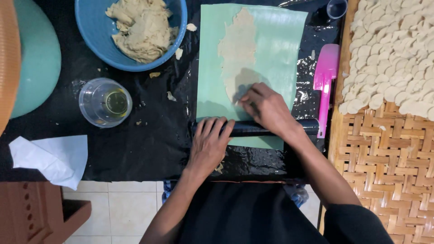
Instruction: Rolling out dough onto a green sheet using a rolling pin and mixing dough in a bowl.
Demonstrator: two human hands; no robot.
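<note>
Down on the black plastic sheet (149, 144), the left hand (209, 143) lies palm down with fingers spread flat over a black rolling pin (257, 128), pressing on its left part rather than gripping it. Just beside it, the right hand (267, 110) reaches over the pin, its fingers drawn close together and their tips touching the near end of a thin, flattened strip of dough (236, 54). That strip lies on a pale green sheet (275, 54) stretching away from both hands (the pin crosses the sheet's near edge). To the right of the right hand a pink scraper (325, 77) rests on the plastic, and beyond it a woven tray (384, 153) carries many small round dough pieces (393, 49). Left of the left hand stands a clear plastic cup (105, 102) holding yellowish liquid; farther off, a blue bowl (90, 27) holds a lump of dough (140, 29). A white tissue (49, 158) lies far left.
</note>
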